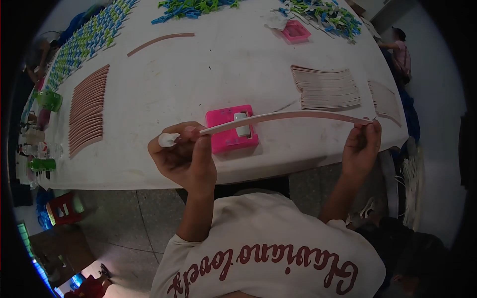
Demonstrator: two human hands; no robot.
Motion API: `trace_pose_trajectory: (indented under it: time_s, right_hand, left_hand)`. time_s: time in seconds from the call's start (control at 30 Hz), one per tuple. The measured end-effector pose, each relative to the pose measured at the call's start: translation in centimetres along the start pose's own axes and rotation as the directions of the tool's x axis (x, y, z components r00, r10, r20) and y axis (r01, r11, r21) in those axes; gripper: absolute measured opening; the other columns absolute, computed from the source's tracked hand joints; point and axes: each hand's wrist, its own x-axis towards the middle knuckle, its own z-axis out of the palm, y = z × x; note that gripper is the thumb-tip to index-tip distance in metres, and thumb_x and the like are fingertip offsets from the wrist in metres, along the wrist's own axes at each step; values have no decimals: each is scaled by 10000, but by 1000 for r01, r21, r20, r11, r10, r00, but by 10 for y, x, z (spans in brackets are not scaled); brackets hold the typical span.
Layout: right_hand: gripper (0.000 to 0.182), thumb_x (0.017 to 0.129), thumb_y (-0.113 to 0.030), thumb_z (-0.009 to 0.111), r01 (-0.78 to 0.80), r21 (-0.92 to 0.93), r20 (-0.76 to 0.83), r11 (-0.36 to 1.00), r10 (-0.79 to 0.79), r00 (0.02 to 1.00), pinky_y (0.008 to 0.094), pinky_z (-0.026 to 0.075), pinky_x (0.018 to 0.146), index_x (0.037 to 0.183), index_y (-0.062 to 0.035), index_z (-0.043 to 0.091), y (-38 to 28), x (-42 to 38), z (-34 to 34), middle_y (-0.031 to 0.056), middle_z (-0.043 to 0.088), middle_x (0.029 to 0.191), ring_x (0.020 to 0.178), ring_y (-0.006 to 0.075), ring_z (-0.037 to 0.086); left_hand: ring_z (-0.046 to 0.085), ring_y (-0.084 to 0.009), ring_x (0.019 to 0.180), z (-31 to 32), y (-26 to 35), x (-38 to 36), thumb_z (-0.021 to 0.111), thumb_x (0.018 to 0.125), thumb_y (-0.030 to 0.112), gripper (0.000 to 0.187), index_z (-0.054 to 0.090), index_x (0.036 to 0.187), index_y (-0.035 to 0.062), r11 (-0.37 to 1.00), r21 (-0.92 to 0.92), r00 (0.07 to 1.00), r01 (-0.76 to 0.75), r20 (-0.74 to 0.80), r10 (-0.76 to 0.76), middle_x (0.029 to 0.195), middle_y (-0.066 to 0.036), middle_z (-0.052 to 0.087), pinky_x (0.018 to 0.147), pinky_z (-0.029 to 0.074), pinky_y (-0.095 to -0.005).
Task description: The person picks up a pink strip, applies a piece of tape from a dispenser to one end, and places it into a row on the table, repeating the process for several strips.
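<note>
A long, thin, pale-pink strip (298, 114) stretches between my hands, bowed slightly upward in the middle. My left hand (186, 156) pinches one end between thumb and fingers, and a white wrapping (169, 139) covers part of one finger. At the other end, the fingertips of my right hand (362, 144) are closed on the strip. Below the strip, close to my left hand, sits a bright pink box (223, 140) with a pale roller (242, 125); the strip overlaps it in this view.
Rows of similar strips lie at left (88, 111) and right (329, 88), with a single strip (161, 39) farther back. A pink tray (296, 32) and piles of blue-green pieces (325, 17) are at the back. Green-labelled bottles (48, 100) stand left; a person (400, 52) is at right.
</note>
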Motion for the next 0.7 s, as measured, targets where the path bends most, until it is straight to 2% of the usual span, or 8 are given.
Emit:
trace_pose_trajectory:
  time_s: [0.03, 0.07, 0.13, 0.17, 0.23, 0.37, 0.47, 0.7]
  right_hand:
    - [149, 944, -40, 584, -24, 19, 6, 1000, 24, 1000, 266, 613, 754, 1090, -49, 609, 3, 0, 2, 119, 687, 1033, 850, 175, 695]
    - [148, 943, -35, 582, -47, 37, 12, 998, 46, 999, 271, 614, 752, 1087, -50, 611, 4, -1, 5, 115, 686, 1040, 851, 177, 696]
    - [147, 940, -29, 579, -57, 66, 11, 996, 57, 998, 276, 614, 753, 1081, -51, 614, 8, -2, 11, 111, 686, 1046, 855, 178, 696]
    - [146, 938, -24, 577, -88, 98, 16, 991, 87, 996, 281, 613, 753, 1075, -52, 618, 9, -2, 13, 106, 685, 1052, 859, 180, 696]
    - [141, 934, -17, 574, -100, 91, 17, 991, 99, 995, 285, 612, 756, 1063, -51, 620, 12, -3, 15, 99, 683, 1050, 864, 182, 695]
    - [122, 923, -1, 569, -152, 109, 35, 982, 149, 988, 291, 612, 759, 1022, -49, 621, 17, -4, 22, 82, 677, 1031, 868, 190, 696]
    - [108, 920, 5, 567, -141, 86, 58, 986, 136, 989, 292, 613, 754, 997, -49, 619, 21, -4, 26, 82, 672, 1016, 865, 192, 697]
    - [135, 918, 16, 561, -149, 30, 77, 988, 146, 986, 293, 613, 748, 1026, -56, 600, 24, -9, 42, 77, 671, 988, 856, 189, 698]
  left_hand:
    - [589, -175, 868, -2, 3, 1, 600, 848, -129, 342, 498, 1095, 84, 991, -38, 992, 125, -14, -125, 981, -86, 603, 782, 534, -290]
    - [589, -175, 868, -5, 4, 2, 600, 848, -129, 342, 498, 1095, 84, 990, -52, 992, 128, -4, -129, 981, -86, 603, 782, 534, -290]
    - [582, -160, 868, -12, 3, 4, 609, 873, -80, 311, 504, 1102, 102, 925, -208, 944, 317, -29, -329, 979, -61, 613, 781, 530, -274]
    - [582, -160, 868, -15, 1, 5, 609, 873, -80, 311, 504, 1102, 102, 922, -216, 943, 321, -21, -333, 979, -61, 613, 781, 530, -274]
    - [645, -178, 882, -21, -3, 7, 584, 863, -111, 352, 505, 1143, 88, 837, -379, 898, 395, -33, -438, 970, -77, 650, 786, 563, -315]
    - [653, -171, 888, -32, -7, 5, 589, 879, -87, 301, 526, 1112, 94, 788, -402, 852, 467, -32, -522, 976, -70, 647, 791, 566, -309]
    - [656, -163, 894, -39, -10, 6, 597, 894, -55, 257, 540, 1095, 93, 772, -418, 845, 479, -21, -535, 995, -73, 642, 793, 572, -303]
    - [651, -148, 845, -53, -12, 15, 574, 925, -16, 99, 599, 991, 55, 796, -359, 829, 486, -100, -551, 1013, -79, 644, 762, 569, -277]
